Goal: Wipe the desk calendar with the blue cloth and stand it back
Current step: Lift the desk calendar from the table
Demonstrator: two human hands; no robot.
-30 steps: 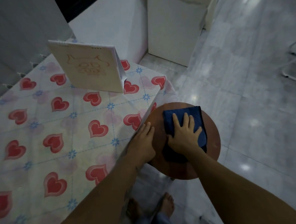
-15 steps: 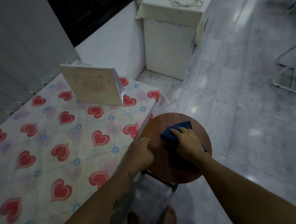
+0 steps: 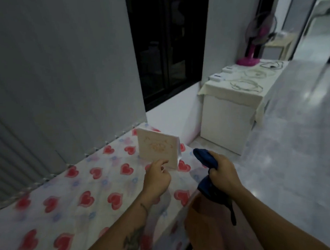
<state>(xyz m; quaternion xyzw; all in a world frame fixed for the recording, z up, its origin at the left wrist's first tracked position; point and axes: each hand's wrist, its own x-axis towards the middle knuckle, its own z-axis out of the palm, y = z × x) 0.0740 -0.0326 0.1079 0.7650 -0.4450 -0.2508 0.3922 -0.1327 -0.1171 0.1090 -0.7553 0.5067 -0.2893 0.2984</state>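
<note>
The cream desk calendar (image 3: 157, 147) stands upright near the far right corner of the table (image 3: 69, 193), showing a faint orange drawing. My left hand (image 3: 156, 178) hovers just in front of its lower edge, fingers loosely apart and holding nothing; whether a fingertip touches the calendar is unclear. My right hand (image 3: 223, 172) is in the air to the right of the calendar, closed around the bunched blue cloth (image 3: 206, 159), whose tail hangs down below my wrist.
The table wears a white cloth with red hearts. A round brown stool (image 3: 199, 222) stands at its right edge, below my right arm. A white cabinet (image 3: 227, 120) with cables and a pink fan (image 3: 251, 60) stands further back; grey tiled floor lies to the right.
My right hand has lifted the blue cloth off the stool and raised it beside the calendar. My left hand left the stool edge and moved up to the calendar. The view tilted upward.
</note>
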